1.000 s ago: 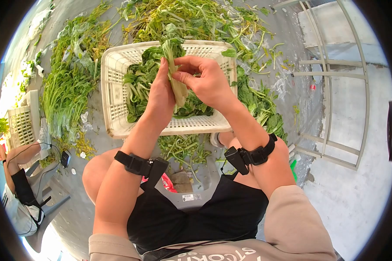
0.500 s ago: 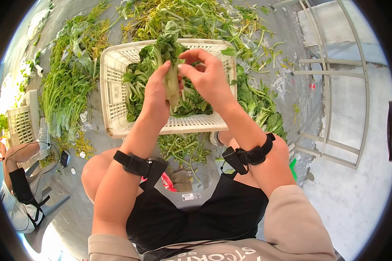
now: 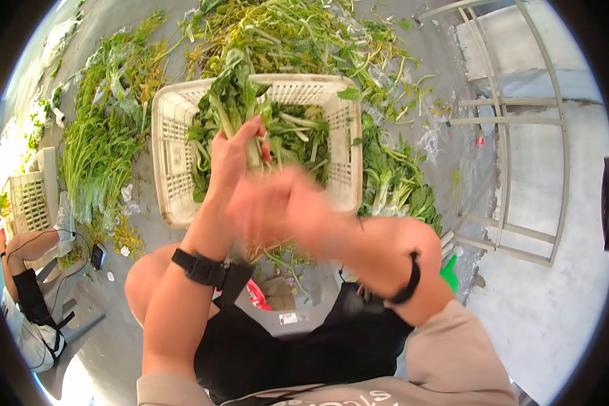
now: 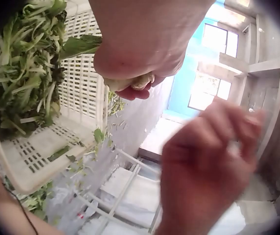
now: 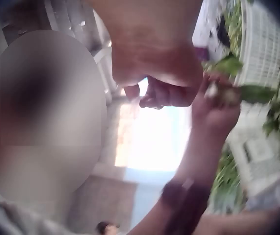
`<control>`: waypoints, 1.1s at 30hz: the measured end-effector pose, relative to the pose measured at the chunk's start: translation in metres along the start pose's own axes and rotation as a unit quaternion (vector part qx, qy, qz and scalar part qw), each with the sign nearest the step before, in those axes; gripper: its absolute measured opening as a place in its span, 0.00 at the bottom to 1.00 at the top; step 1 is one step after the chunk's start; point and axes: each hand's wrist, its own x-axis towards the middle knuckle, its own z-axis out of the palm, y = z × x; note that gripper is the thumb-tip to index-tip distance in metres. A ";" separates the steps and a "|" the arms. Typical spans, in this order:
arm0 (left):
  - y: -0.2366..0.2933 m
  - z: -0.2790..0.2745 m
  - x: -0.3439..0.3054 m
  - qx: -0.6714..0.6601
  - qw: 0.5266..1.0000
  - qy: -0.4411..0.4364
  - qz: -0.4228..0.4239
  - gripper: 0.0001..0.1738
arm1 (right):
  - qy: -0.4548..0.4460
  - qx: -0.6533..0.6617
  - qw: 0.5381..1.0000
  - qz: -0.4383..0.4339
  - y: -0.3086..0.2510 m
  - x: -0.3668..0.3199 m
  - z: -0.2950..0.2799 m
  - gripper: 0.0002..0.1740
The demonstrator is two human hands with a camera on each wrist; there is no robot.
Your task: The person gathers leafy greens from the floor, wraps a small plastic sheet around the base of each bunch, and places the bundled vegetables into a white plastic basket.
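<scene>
My left hand (image 3: 231,159) grips a head of leafy greens (image 3: 231,111) by its pale stems, leaves pointing away over the crate. In the left wrist view the cut stem end (image 4: 141,82) pokes out of the curled fingers. My right hand (image 3: 277,203), blurred by motion, is off the vegetable and nearer my body, overlapping the left wrist in the head view. Its fingers curl inward with nothing visible in them in the right wrist view. Below the hands, a white plastic crate (image 3: 171,155) holds a layer of similar leafy greens (image 3: 304,135).
Heaps of stems and yellowed leaves (image 3: 291,40) cover the floor beyond the crate. More greens lie left (image 3: 101,155) and right (image 3: 399,183) of it. A metal frame (image 3: 561,169) stands at right. Another person's leg (image 3: 34,243) and a second crate (image 3: 30,199) are at far left.
My right hand has left the head of greens and swung down towards my body. The left hand still holds the head, which has moved slightly down and leans more to the left.
</scene>
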 end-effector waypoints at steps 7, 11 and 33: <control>-0.009 -0.003 -0.002 0.037 0.999 -0.024 -0.013 0.12 | -0.465 0.274 0.833 0.121 -0.044 -0.054 0.064 0.26; -0.012 -0.006 -0.001 0.049 0.998 -0.031 -0.029 0.10 | -0.467 0.280 0.836 0.069 -0.041 -0.067 0.058 0.26; -0.011 -0.004 0.002 0.026 0.999 -0.039 -0.013 0.10 | 0.005 0.063 0.997 0.032 -0.037 -0.024 -0.005 0.14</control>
